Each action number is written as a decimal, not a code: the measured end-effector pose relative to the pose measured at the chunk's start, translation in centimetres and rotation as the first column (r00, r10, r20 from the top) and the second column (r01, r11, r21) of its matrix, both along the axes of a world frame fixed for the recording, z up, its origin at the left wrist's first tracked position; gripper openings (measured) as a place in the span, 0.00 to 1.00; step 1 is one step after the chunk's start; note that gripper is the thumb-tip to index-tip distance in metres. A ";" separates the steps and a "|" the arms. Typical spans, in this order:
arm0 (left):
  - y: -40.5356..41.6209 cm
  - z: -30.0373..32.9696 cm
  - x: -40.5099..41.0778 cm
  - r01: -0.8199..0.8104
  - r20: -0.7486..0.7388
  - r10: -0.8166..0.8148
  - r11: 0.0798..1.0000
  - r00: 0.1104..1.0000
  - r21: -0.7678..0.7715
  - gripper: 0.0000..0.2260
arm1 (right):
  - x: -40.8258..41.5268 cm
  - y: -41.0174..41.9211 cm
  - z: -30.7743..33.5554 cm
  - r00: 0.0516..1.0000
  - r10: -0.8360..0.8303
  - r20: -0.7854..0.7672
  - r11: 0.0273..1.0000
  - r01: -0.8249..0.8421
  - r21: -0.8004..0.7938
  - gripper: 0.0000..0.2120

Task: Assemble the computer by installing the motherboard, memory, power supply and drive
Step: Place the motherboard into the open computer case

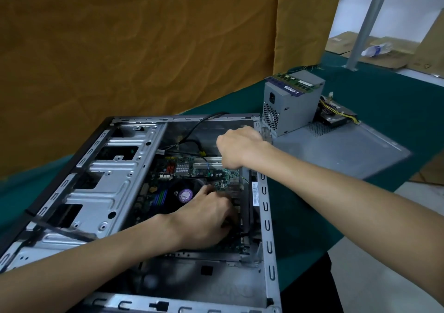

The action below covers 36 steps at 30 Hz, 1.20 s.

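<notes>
The open computer case [101, 187] lies on its side on the green table. The motherboard [182, 168] sits inside it, with a fan [185, 194] near the middle. My left hand [204, 219] reaches into the case; its bent fingers grip the motherboard's right edge, fingertips hidden. My right hand [237, 149] hovers over the board's far right corner, fisted round a screwdriver whose clear handle [266, 133] sticks out. The grey power supply [288, 105] stands behind the case with memory sticks [295, 84] lying on top. A drive [336, 117] lies further right under loose cables.
The case's side panel [348, 146] lies flat on the table to the right. Black cables [192, 142] run across the case's far end. A brown cloth hangs behind the table. A water bottle [374, 50] and cardboard lie on the floor beyond, by a metal pole.
</notes>
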<state>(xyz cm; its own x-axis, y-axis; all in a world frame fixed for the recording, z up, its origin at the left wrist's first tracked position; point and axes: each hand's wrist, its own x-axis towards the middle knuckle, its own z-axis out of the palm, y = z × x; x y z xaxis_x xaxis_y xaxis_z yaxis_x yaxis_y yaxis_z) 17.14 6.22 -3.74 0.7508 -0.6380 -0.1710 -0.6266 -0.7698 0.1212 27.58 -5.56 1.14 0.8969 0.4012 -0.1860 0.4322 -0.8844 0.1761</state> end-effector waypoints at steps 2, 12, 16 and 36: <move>-0.1 -0.2 0.1 -0.006 0.018 0.005 0.999 1.000 0.047 0.08 | -0.1 0.0 0.0 1.000 0.004 0.002 1.000 -0.004 0.001 0.09; -0.1 -1.0 0.1 -0.075 0.094 0.072 0.997 0.993 0.028 0.03 | 0.0 0.1 0.0 1.000 0.009 -0.008 1.000 -0.009 0.003 0.07; -0.4 -1.0 0.0 -0.096 0.063 0.095 0.995 0.993 0.005 0.04 | 0.0 0.0 -0.1 1.000 0.009 -0.007 1.000 -0.009 0.008 0.07; -1.1 0.0 0.9 -0.102 -0.056 0.104 0.994 0.993 0.038 0.07 | 0.0 0.1 0.0 1.000 -0.027 -0.012 1.000 0.028 0.005 0.09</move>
<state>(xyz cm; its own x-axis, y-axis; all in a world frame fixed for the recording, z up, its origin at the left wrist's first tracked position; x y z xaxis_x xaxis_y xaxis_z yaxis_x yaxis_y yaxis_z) 18.05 5.11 -3.72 0.8002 -0.5509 -0.2370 -0.5366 -0.8342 0.1270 27.54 -5.43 1.13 0.9053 0.3774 -0.1951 0.4097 -0.8969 0.1664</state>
